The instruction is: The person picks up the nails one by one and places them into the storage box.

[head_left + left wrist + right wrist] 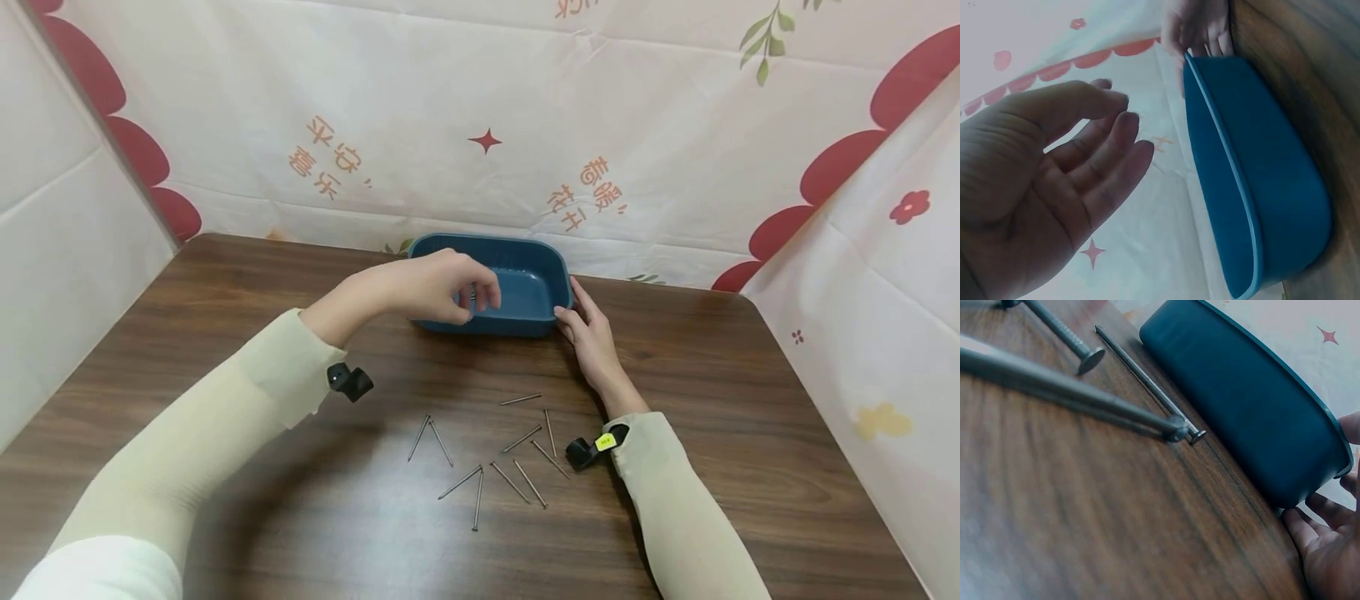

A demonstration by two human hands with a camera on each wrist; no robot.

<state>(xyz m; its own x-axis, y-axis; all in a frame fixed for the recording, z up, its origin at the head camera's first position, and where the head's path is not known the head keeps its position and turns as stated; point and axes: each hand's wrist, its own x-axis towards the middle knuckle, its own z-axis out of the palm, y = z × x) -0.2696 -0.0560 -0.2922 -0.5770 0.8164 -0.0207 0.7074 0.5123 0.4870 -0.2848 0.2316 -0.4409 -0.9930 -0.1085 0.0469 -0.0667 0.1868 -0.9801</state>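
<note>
A blue plastic box point(525, 327) with an open top stands at the far edge of the table. My right hand point(594, 346) grips its right end, the thumb at the rim and the other fingers against the outer wall. Over the left part of the box hangs my left hand point(438, 287), fingers loosely bent and holding nothing. The left wrist view shows that palm point(1041, 206) empty beside the box. Several steel nails point(522, 437) lie scattered on the table in front of the box, nearest to my right forearm. My left hand hides part of the box's inside.
The brown wooden table point(300, 517) ends at a printed white cloth point(450, 92) hanging behind it, with more cloth at both sides. Each wrist carries a black camera mount point(351, 382). In the right wrist view, nails point(1147, 384) lie close to the box.
</note>
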